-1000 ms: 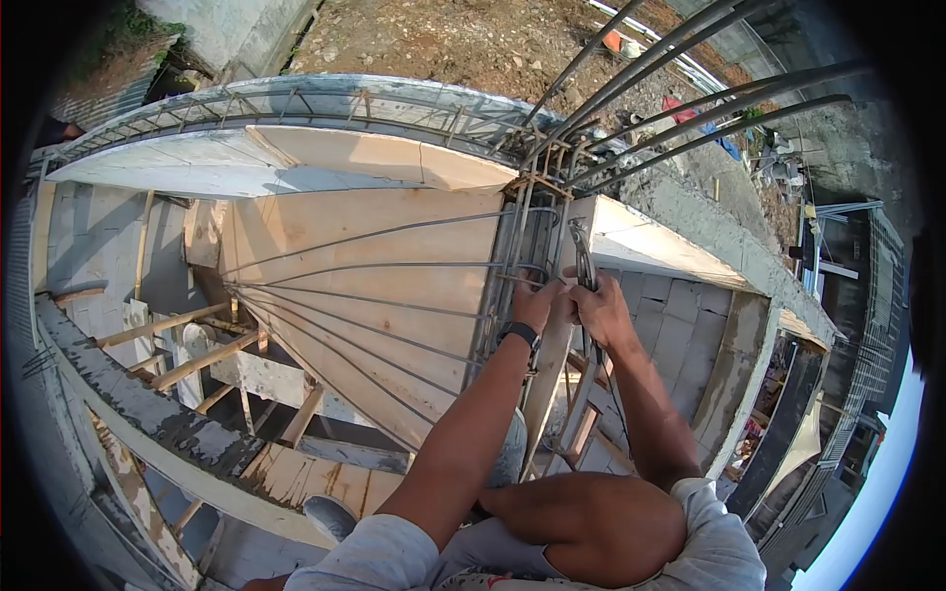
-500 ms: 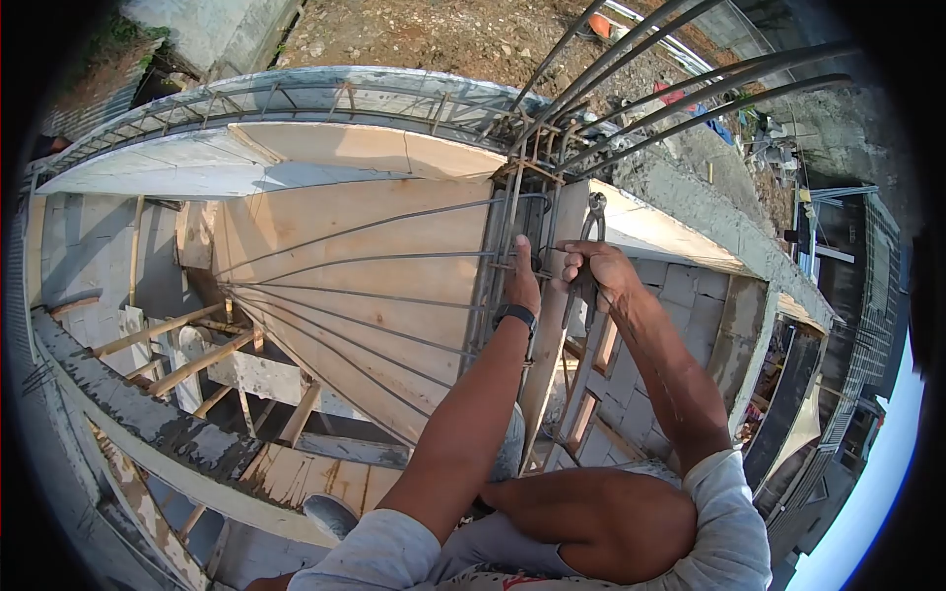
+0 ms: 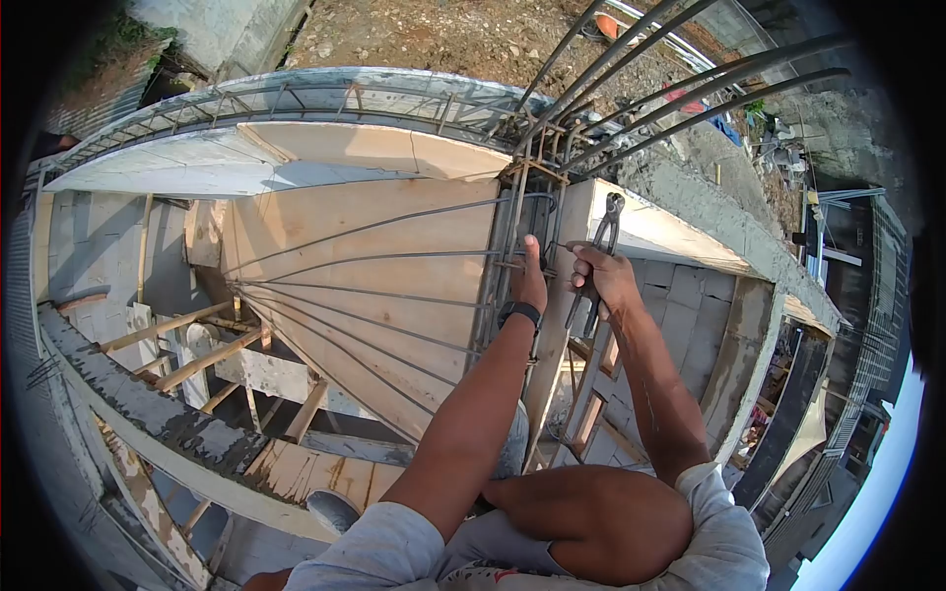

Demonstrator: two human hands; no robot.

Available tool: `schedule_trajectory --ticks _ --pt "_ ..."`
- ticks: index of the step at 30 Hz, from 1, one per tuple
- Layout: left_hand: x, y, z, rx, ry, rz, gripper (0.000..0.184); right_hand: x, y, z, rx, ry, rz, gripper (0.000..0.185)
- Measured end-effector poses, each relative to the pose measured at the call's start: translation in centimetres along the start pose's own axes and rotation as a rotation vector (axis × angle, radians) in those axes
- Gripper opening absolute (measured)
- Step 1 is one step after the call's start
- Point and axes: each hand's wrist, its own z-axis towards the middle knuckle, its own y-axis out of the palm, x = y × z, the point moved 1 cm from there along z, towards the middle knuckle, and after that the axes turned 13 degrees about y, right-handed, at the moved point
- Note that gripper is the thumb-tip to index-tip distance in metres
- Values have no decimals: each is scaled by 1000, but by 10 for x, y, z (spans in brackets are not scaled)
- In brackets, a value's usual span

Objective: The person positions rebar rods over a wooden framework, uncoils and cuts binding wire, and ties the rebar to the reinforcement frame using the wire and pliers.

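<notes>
My left hand (image 3: 530, 283), with a dark watch on its wrist, lies against the upright rebar cage (image 3: 508, 227). Its thumb is stretched out and away from the bars, and the other fingers are largely hidden. My right hand (image 3: 608, 280) is closed around dark metal pincers (image 3: 612, 219), whose head points up and whose handles hang below the fist. A short thin wire seems to run between the cage and the right hand. Several thin rebars (image 3: 379, 258) fan out from the cage over a plywood panel (image 3: 384, 222).
Thick bent rebars (image 3: 690, 89) rise above the cage. A wooden form edge (image 3: 670, 234) and a block wall (image 3: 680, 325) lie to the right. At the lower left, timber props (image 3: 207, 361) stand below a mortar-stained ledge (image 3: 187, 424). My bent knee (image 3: 601, 522) is beneath my arms.
Since the earliest frame my hands have moved apart; the left thumb is now raised off the bars. The pincers have shifted slightly right and up, still in my right hand.
</notes>
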Motion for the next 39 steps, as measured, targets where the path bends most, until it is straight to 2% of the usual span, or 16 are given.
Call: schedule_trajectory --ticks 6,12,15,19,20,24,27,31,32,33,36,39 --pt "0 -2 -1 -8 -24 135 115 3 0 9 -37 -140 -186 25" --pt "-8 0 4 -39 -102 264 123 2 1 2 28 -147 -75 21" --pt "-7 -4 7 -147 -166 295 126 13 6 -16 35 -212 -189 22" --pt "-1 1 1 -82 -88 282 120 36 5 -12 116 -257 -315 29" --pt "0 2 0 -66 -61 274 118 47 -3 -1 139 -314 -461 38" --pt "0 2 0 -21 10 265 113 55 15 -33 352 -398 -722 48" --pt "-1 2 1 9 56 275 109 77 12 -19 375 -385 -736 48" --pt "-3 3 -1 99 115 341 102 53 9 -24 270 -421 -533 36" --pt "-3 4 -2 135 123 370 100 46 7 -20 303 -420 -484 29" --pt "-4 4 -5 173 127 401 98 39 4 -16 295 -413 -484 30" --pt "26 3 -23 89 153 422 100 16 3 -14 282 -368 -507 30" --pt "-15 -2 2 120 125 276 102 6 9 -16 312 -457 -635 31"
